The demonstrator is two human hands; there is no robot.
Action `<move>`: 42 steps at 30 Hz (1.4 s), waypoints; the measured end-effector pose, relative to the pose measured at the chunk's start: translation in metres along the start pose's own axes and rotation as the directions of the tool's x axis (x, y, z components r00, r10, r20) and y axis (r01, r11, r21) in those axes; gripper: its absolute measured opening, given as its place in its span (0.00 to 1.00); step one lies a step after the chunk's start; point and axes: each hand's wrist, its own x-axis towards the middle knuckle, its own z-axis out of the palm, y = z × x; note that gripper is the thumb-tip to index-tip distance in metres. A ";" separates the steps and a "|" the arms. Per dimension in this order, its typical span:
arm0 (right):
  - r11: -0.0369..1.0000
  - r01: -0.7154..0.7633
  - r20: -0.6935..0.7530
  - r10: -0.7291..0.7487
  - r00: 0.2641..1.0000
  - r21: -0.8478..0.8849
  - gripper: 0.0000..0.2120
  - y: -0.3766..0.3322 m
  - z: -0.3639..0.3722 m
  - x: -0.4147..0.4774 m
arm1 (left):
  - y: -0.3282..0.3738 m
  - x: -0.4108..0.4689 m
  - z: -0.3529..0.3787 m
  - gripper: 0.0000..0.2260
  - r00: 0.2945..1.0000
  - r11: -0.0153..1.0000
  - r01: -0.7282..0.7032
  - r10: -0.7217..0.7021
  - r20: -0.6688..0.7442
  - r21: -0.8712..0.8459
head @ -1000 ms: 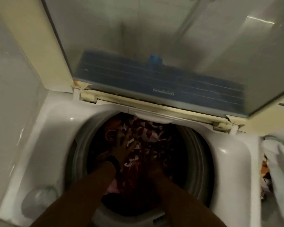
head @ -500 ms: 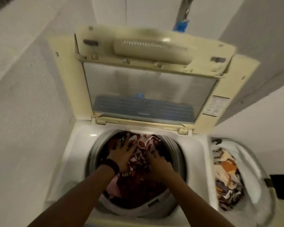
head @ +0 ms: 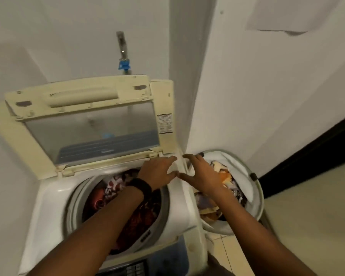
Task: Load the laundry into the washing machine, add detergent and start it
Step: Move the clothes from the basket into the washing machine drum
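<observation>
A white top-loading washing machine point(head: 48, 198) stands open, its yellowed lid point(head: 92, 124) raised against the wall. Red and white patterned clothes point(head: 116, 188) fill its drum. To its right a white laundry basket point(head: 255, 188) holds orange, white and purple clothes point(head: 225, 176). My left hand point(head: 159, 172), with a black wristband, hovers open over the machine's right rim. My right hand point(head: 199, 172) is open with spread fingers above the basket's left edge. Neither hand holds anything.
White walls close in the machine on the left, behind and to the right. A metal tap with a blue fitting point(head: 124, 64) sits on the wall above the lid. The control panel point(head: 135, 269) lies at the machine's front. Beige floor tiles point(head: 307, 216) extend right.
Both hands have lifted out of the drum and moved right, toward the basket. My view has pulled back and turned right, showing the basket and floor.
</observation>
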 end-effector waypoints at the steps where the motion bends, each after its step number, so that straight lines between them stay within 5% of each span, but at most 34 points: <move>1: 1.000 -0.010 -0.019 0.010 1.000 0.014 0.36 0.016 -0.010 0.000 | 0.015 0.011 0.004 0.23 1.000 1.000 -0.018 0.018 -0.002 0.001; 7: 0.986 -0.119 -0.049 0.126 0.991 0.120 0.22 0.127 -0.041 0.010 | 0.088 0.075 0.041 0.18 0.998 0.999 -0.026 0.027 0.057 -0.024; 17: 0.908 -0.398 0.190 0.370 0.909 0.133 0.14 0.285 0.025 0.049 | 0.126 0.148 0.141 0.14 0.955 0.991 0.124 -0.106 0.276 -0.049; 24: 0.947 -0.313 0.495 0.309 0.812 -0.076 0.33 0.334 0.132 0.028 | 0.116 0.153 0.212 0.16 0.898 0.974 0.215 -0.167 0.408 -0.073; 28: 0.959 -0.275 0.263 0.283 0.922 -0.067 0.19 0.324 0.140 0.025 | 0.110 0.148 0.232 0.19 0.893 0.980 0.193 -0.154 0.422 -0.049; 31: 0.982 -0.142 0.036 0.139 0.990 0.127 0.16 0.308 0.116 0.026 | 0.110 0.146 0.227 0.24 0.907 0.961 0.238 -0.169 0.387 -0.137; 35: 0.920 0.021 -0.092 0.016 0.996 0.391 0.08 0.267 0.057 0.026 | 0.123 0.148 0.200 0.22 0.969 0.941 0.154 -0.084 0.232 -0.300; 42: 0.819 0.103 -0.296 0.085 0.951 0.564 0.04 0.217 -0.045 0.038 | 0.137 0.140 0.117 0.07 0.979 0.840 -0.034 -0.081 -0.188 -0.541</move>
